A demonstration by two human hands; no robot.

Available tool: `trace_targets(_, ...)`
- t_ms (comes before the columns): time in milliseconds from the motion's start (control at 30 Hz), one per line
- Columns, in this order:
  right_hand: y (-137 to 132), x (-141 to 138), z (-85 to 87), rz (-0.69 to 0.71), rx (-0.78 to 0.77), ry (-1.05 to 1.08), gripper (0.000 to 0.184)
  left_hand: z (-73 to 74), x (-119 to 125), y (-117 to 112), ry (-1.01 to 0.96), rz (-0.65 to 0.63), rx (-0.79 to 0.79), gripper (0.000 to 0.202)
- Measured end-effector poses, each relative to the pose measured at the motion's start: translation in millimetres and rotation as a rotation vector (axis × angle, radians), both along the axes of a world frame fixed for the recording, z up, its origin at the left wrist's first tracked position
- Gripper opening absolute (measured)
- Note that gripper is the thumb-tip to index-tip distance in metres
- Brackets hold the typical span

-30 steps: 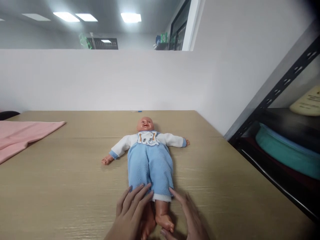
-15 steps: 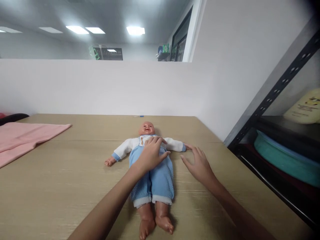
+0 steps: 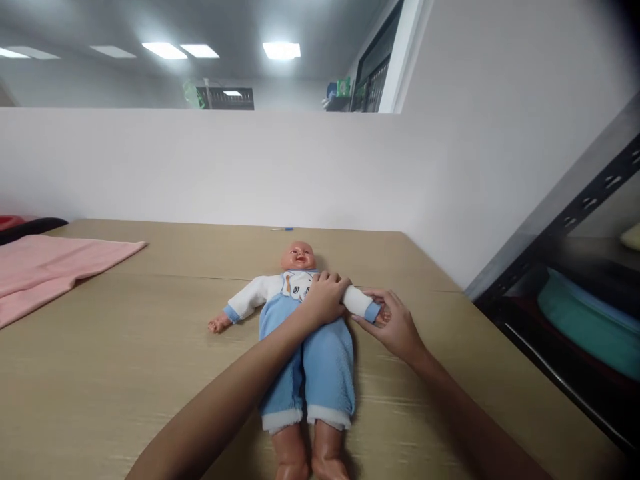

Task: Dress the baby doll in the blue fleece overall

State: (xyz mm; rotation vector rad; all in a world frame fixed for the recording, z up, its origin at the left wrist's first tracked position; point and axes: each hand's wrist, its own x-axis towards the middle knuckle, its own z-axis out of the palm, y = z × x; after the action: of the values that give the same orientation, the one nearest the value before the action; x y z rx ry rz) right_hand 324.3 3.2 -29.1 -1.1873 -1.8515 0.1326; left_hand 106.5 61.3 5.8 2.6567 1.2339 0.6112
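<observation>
A baby doll [image 3: 280, 320] lies on its back on the table, head toward the wall, in a white top with a printed chest and blue trousers. My left hand [image 3: 327, 297] lies over the doll's chest and shoulder on the right side, its fingers closed round the upper sleeve. At the end of that same sleeve, my right hand [image 3: 397, 323] has thumb and fingers round the blue cuff [image 3: 373, 311] and the doll's hand. The doll's other arm [image 3: 245, 300] is stretched out to the left, untouched.
A pink cloth [image 3: 60, 273] is spread at the table's left. Near the wall lies a small blue-tipped item [image 3: 289, 229]. To the right stands a dark metal rack [image 3: 555, 230] holding a teal basin [image 3: 585, 320]. A low white wall [image 3: 225, 167] borders the table [image 3: 150, 373].
My left hand has shifted right from mid-chest to the doll's upper sleeve. My right hand has closed round the cuff, and that arm is bent slightly nearer. The view has turned a little left.
</observation>
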Motion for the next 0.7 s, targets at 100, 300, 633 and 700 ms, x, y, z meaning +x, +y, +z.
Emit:
trace_targets(100, -1.7, -1.3, -2.8, 0.025, -0.006, 0.087, 0.072, -1.1, -7.1, 1.8, -0.134, 0.016, 0.003, 0.043)
trace_targets(300, 3.4, 1.7, -17.1, 0.014, -0.100, 0.093, 0.063, -6.0, -26.4, 16.5, -0.468, 0.000, -0.046, 0.041)
trace_targets(633, -18.5, -73.9, -18.8, 0.396, -0.589, 0.359, 0.054, -5.8, -65.7, 19.5, -1.266, 0.092, -0.364, 0.046)
trace_targets(700, -16.6, -91.8, -15.5, 0.462, -0.632, 0.498, 0.054, -3.7, -76.7, 16.5, -1.378, 0.131, -0.425, 0.044)
